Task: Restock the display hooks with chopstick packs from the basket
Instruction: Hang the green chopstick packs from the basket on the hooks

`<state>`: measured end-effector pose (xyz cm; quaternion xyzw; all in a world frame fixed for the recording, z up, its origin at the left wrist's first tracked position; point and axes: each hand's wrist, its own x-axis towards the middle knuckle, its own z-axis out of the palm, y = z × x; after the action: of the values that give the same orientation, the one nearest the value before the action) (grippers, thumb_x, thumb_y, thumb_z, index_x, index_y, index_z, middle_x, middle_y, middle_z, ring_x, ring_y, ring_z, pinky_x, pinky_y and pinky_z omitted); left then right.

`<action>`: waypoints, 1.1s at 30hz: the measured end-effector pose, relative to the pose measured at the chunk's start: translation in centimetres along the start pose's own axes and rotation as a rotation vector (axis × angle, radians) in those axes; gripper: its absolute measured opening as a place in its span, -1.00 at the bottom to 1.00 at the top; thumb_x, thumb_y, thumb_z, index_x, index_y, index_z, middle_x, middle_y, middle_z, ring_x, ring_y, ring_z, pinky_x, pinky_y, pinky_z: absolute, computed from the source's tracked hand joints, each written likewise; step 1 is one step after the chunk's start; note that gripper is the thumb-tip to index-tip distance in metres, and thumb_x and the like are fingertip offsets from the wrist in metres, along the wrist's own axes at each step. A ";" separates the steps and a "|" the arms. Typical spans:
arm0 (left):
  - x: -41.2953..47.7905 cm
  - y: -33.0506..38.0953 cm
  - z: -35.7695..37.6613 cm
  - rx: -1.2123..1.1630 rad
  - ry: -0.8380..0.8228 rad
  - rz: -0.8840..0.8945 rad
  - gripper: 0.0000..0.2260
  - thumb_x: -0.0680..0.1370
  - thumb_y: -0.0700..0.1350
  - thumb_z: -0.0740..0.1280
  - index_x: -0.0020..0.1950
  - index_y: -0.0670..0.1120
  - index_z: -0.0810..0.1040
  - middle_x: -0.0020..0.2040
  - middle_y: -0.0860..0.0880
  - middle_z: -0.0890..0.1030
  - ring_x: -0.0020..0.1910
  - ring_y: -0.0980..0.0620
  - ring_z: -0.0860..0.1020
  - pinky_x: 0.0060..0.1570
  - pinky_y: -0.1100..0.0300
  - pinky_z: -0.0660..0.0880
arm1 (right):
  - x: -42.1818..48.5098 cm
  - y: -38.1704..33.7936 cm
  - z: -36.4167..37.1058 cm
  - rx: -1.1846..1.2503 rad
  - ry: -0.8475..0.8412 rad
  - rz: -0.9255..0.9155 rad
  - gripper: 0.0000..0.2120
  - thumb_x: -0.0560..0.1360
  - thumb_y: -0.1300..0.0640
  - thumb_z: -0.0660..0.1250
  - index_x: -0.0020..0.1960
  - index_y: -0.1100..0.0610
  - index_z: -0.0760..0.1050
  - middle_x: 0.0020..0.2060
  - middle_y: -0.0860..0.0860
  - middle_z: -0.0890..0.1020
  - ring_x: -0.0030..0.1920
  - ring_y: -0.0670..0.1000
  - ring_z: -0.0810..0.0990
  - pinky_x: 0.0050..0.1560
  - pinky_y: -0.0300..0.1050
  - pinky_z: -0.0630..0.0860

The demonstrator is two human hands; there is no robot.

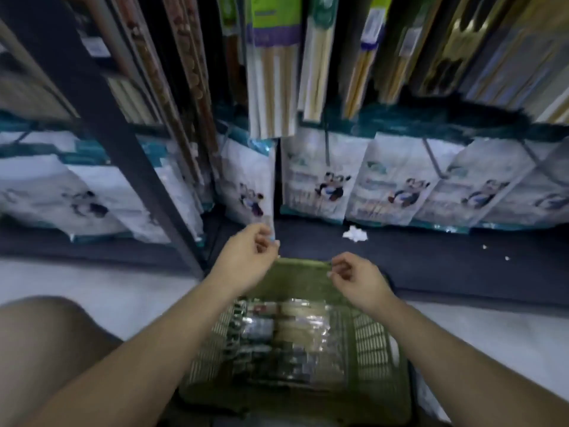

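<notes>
- Shop shelving as backdrop: hanging packs (271, 72) above, a row of panda-print packs (326, 180) below.
- Left hand (249, 257): fingers curled at one panda-print pack's lower corner; blur hides whether they pinch it.
- Basket (372, 346) on the floor between the forearms, chopstick packs (286, 334) lying inside.
- Right hand (357, 278): loosely curled, empty, over the far rim.
- Advice: lift one pack by its header end, hole leading toward the hook.

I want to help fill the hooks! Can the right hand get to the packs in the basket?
Probably yes. The right hand hovers over the basket, seemingly empty, and the packs lie uncovered just below it, with nothing in between.
</notes>
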<state>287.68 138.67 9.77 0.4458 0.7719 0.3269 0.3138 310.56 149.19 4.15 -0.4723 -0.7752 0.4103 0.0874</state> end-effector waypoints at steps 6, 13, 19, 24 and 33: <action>-3.2 -11.7 -0.1 0.300 0.130 -0.206 -0.50 0.57 0.07 0.39 0.45 -0.09 0.40 0.34 -0.13 0.43 0.35 -0.18 0.42 0.31 -0.03 0.41 | -0.8 6.4 11.9 -0.157 -0.286 0.137 -0.80 0.49 0.07 0.45 0.01 -0.15 0.49 -0.21 -0.18 0.61 -0.15 -0.03 0.64 -0.13 -0.11 0.58; -5.7 -18.2 0.6 0.093 0.098 -0.387 -0.66 0.61 0.09 0.32 0.31 0.03 0.35 0.08 -0.05 0.61 0.03 -0.13 0.63 0.00 -0.08 0.60 | -1.1 10.2 20.1 -0.327 -0.516 0.113 -0.45 0.52 -0.05 0.46 0.47 0.00 0.43 0.24 0.03 0.63 0.11 0.06 0.62 -0.05 -0.20 0.41; -6.0 -20.1 1.7 -0.042 0.177 -0.381 -0.84 0.59 0.15 0.29 0.12 0.19 0.40 -0.15 0.04 0.61 -0.24 0.13 0.61 -0.35 0.14 0.52 | 1.0 10.2 22.2 -0.521 -0.341 -0.001 -0.37 0.50 -0.13 0.46 0.48 0.04 0.39 0.36 0.08 0.41 0.36 0.15 0.39 0.24 -0.01 0.49; -5.7 -20.5 2.0 -0.076 0.193 -0.390 -0.84 0.58 0.16 0.31 0.10 0.17 0.43 -0.19 0.07 0.59 -0.24 0.12 0.60 -0.25 0.10 0.58 | 2.5 10.0 23.1 -0.647 -0.341 0.003 -0.51 0.51 0.01 0.47 0.39 0.06 0.48 0.31 0.10 0.47 0.32 0.17 0.42 0.18 0.02 0.50; -5.9 -20.4 2.0 -0.123 0.187 -0.381 -0.87 0.59 0.12 0.31 0.08 0.14 0.44 -0.19 0.00 0.57 -0.34 0.17 0.54 -0.32 0.15 0.53 | 2.4 10.6 23.4 -0.778 -0.400 -0.162 -0.63 0.54 0.07 0.40 0.33 0.06 0.52 0.20 0.07 0.56 0.24 0.15 0.49 0.12 0.01 0.53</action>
<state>281.75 125.92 -6.29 0.2397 0.8466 0.3478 0.3237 304.02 140.46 -19.18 -0.3191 -0.9080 0.1633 -0.2168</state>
